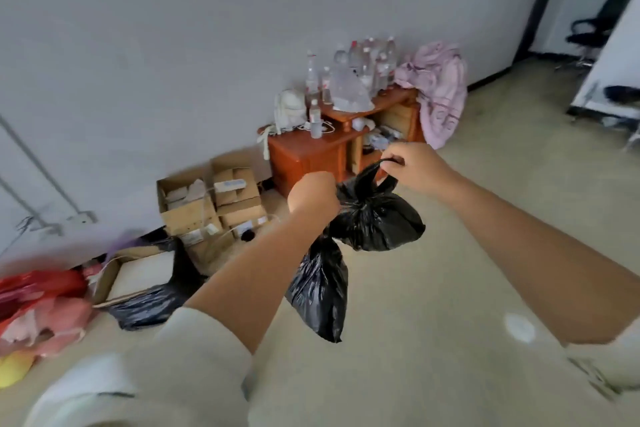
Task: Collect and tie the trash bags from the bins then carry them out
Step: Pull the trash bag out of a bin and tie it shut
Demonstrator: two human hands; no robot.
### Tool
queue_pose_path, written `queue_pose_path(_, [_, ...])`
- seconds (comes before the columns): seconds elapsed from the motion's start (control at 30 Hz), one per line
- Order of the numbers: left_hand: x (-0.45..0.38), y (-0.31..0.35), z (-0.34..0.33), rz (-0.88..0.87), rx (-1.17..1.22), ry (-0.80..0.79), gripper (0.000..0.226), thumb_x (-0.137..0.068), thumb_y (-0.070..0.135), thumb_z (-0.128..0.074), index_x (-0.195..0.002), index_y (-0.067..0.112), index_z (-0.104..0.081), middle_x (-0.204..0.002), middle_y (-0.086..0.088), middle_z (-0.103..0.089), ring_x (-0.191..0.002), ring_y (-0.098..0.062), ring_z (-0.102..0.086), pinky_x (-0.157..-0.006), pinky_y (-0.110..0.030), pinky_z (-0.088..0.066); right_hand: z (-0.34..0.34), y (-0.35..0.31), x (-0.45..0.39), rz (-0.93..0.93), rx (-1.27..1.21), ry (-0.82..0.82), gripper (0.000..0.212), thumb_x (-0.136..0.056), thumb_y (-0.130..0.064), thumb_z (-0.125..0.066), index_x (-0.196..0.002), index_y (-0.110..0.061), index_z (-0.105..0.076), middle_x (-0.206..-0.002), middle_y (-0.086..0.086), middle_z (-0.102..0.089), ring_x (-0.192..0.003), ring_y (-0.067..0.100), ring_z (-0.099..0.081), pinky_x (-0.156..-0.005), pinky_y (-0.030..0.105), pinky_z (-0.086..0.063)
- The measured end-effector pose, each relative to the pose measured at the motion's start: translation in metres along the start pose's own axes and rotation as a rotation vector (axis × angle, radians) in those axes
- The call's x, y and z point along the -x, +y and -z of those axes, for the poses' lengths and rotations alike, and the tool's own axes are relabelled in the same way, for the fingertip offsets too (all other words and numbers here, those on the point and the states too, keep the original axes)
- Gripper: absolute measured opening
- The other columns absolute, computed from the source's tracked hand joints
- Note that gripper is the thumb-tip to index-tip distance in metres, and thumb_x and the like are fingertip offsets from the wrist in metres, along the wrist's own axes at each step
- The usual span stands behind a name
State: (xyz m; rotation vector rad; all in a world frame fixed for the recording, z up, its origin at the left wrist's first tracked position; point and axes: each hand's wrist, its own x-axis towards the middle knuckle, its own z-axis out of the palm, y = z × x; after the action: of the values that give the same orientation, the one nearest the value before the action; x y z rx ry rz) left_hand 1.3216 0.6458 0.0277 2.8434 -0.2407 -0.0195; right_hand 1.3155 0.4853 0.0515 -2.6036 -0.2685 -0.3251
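Observation:
Two small black trash bags hang in the air in front of me. The upper, rounder bag has its handle pinched by my right hand, which pulls it up and to the right. My left hand grips the gathered necks of both bags. The longer bag dangles below that fist. A third black bag lies on the floor at the lower left, against a cardboard box.
Open cardboard boxes sit along the wall. An orange wooden cabinet carries several plastic bottles and a pink cloth. Red and pink bags lie at the far left. A black office chair stands far right.

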Motion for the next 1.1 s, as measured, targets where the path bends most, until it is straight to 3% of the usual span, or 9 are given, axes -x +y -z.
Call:
queue_pose_path(0.1, [-0.016, 0.115, -0.031, -0.13, -0.013, -0.026, 0.029, -0.088, -0.001, -0.044, -0.112, 0.004, -0.06, -0.114, -0.013, -0.062, -0.107, -0.033, -0.058, -0.081, -0.036, -0.049, 0.064, 0.1, 0.045, -0.16, 0.049, 0.078, 0.023, -0.091, -0.01, -0.048, -0.105, 0.001, -0.063, -0.104, 0.02, -0.065, -0.091, 0.025, -0.057, -0.071, 0.022, -0.031])
queue_pose_path(0.3, [-0.032, 0.347, -0.115, -0.376, -0.046, -0.118, 0.035, -0.09, 0.002, -0.04, -0.121, 0.008, -0.055, -0.127, -0.012, -0.056, -0.118, -0.029, -0.052, -0.094, -0.035, -0.045, 0.182, 0.299, 0.15, -0.424, 0.265, 0.028, 0.026, -0.096, -0.014, -0.039, -0.105, -0.001, -0.059, -0.111, 0.018, -0.063, -0.105, 0.03, -0.055, -0.084, 0.034, -0.041])
queue_pose_path(0.43, [-0.027, 0.493, -0.163, -0.512, 0.001, -0.178, 0.029, -0.087, 0.002, -0.045, -0.11, 0.007, -0.061, -0.119, -0.012, -0.061, -0.112, -0.03, -0.056, -0.088, -0.034, -0.048, 0.255, 0.404, 0.223, -0.57, 0.343, 0.016, 0.023, -0.097, -0.014, -0.036, -0.095, -0.003, -0.056, -0.107, 0.017, -0.062, -0.101, 0.029, -0.056, -0.075, 0.028, -0.035])
queue_pose_path(0.7, [-0.033, 0.764, -0.263, -0.79, 0.035, -0.241, 0.028, -0.086, 0.002, -0.049, -0.108, 0.01, -0.065, -0.117, -0.009, -0.063, -0.108, -0.027, -0.059, -0.079, -0.03, -0.047, 0.378, 0.615, 0.344, -0.928, 0.381, 0.162, 0.026, -0.094, -0.012, -0.04, -0.101, 0.003, -0.06, -0.107, 0.02, -0.064, -0.095, 0.031, -0.057, -0.074, 0.031, -0.041])
queue_pose_path(0.8, [-0.047, 0.867, -0.3, -0.879, 0.028, -0.286, 0.027, -0.086, 0.001, -0.051, -0.107, 0.009, -0.066, -0.115, -0.009, -0.064, -0.102, -0.026, -0.061, -0.073, -0.028, -0.044, 0.429, 0.698, 0.364, -1.015, 0.358, 0.108, 0.026, -0.093, -0.013, -0.043, -0.102, 0.003, -0.061, -0.109, 0.019, -0.063, -0.088, 0.027, -0.051, -0.073, 0.03, -0.039])
queue_pose_path(0.93, [-0.076, 0.996, -0.344, -0.959, -0.001, -0.346, 0.025, -0.086, 0.002, -0.052, -0.104, 0.008, -0.068, -0.108, -0.008, -0.065, -0.086, -0.023, -0.056, -0.069, -0.028, -0.043, 0.493, 0.812, 0.371, -1.11, 0.317, -0.049, 0.029, -0.092, -0.013, -0.044, -0.103, 0.008, -0.061, -0.113, 0.021, -0.063, -0.102, 0.033, -0.056, -0.072, 0.026, -0.033])
queue_pose_path(1.03, [-0.099, 1.078, -0.372, -0.99, -0.034, -0.356, 0.016, -0.086, 0.001, -0.05, -0.086, 0.012, -0.062, -0.089, -0.003, -0.055, -0.081, -0.023, -0.052, -0.067, -0.026, -0.041, 0.531, 0.887, 0.374, -1.147, 0.308, -0.081, 0.03, -0.091, -0.012, -0.044, -0.103, 0.01, -0.061, -0.113, 0.024, -0.062, -0.087, 0.028, -0.052, -0.067, 0.028, -0.033])
queue_pose_path(1.1, [-0.117, 1.139, -0.392, -1.002, -0.052, -0.351, 0.02, -0.086, 0.0, -0.049, -0.08, 0.018, -0.053, -0.076, 0.002, -0.049, -0.078, -0.021, -0.048, -0.066, -0.026, -0.039, 0.559, 0.942, 0.376, -1.176, 0.311, -0.087, 0.03, -0.091, -0.012, -0.045, -0.103, 0.01, -0.061, -0.113, 0.024, -0.062, -0.081, 0.022, -0.044, -0.057, 0.026, -0.031])
